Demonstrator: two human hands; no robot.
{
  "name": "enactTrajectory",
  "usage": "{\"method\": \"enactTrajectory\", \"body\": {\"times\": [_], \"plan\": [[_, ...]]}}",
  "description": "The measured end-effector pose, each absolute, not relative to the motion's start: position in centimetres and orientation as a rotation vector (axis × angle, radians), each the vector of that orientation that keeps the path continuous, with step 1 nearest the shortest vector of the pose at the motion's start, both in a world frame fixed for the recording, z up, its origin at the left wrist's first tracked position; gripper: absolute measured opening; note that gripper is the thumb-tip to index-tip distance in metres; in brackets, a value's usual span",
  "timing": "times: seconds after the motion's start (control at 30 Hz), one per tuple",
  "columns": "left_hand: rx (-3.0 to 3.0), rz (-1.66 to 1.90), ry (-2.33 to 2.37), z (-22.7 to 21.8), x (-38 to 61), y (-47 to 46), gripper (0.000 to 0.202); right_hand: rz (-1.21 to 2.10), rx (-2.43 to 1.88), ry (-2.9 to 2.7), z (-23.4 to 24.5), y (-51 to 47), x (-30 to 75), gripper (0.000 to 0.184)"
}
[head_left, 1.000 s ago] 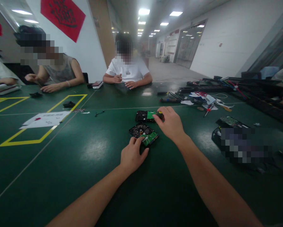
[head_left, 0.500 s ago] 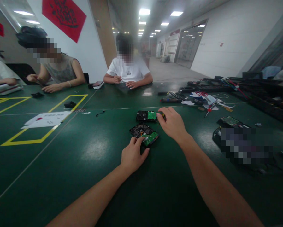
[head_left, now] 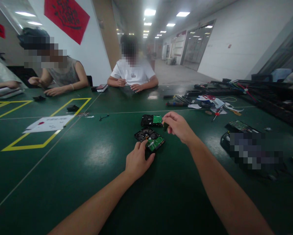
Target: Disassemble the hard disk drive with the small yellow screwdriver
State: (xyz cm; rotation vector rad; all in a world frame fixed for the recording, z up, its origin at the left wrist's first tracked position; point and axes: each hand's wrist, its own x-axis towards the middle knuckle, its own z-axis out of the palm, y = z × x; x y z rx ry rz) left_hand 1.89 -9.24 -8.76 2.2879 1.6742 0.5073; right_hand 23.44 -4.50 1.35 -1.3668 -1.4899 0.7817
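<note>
Two hard drives lie one behind the other in front of me. The nearer hard drive [head_left: 150,137] has a round black section and a green circuit board. My left hand [head_left: 138,161] steadies it at its near left corner, index finger on top and thumb along the near edge. Behind it sits the other hard drive [head_left: 151,120], black with a green board. Just right of that one, my right hand [head_left: 177,125] is raised with thumb and index finger pinched together. A small dark shape shows under its fingertips, too unclear to name.
On the green table [head_left: 99,192] at right are a device with a circuit board [head_left: 243,126], a red-handled screwdriver [head_left: 217,113] and a heap of cables [head_left: 180,99]. At left lies white paper [head_left: 48,123] within yellow tape. Opposite, a person [head_left: 133,73] in white works.
My right hand's fingers have curled into a pinch. The yellow-and-black bit seen by its fingertips is no longer visible. My left hand stays on the nearer hard drive.
</note>
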Motion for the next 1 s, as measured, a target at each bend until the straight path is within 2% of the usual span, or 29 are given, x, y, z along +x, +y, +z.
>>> {"method": "enactTrajectory", "body": {"times": [0.07,0.3,0.63,0.83,1.0], "plan": [[2.264,0.508,1.670,-8.7,1.9,-9.2,0.065,0.973,-1.314,-1.411,1.6,-4.6,23.4,0.019],[2.241,0.541,1.659,-8.6,1.8,-9.2,0.062,1.330,-1.162,-1.225,2.1,-4.8,23.5,0.026],[2.260,0.555,1.665,-8.7,1.8,-9.2,0.060,1.470,-1.077,-1.042,1.7,-4.3,24.1,0.028],[2.262,0.547,1.657,-8.9,1.9,-9.1,0.060,1.425,-1.146,-1.117,2.1,-4.7,24.1,0.020],[2.267,0.567,1.663,-8.9,1.8,-9.1,0.058,1.078,-1.350,-1.262,1.9,-4.3,24.5,0.024]]}}
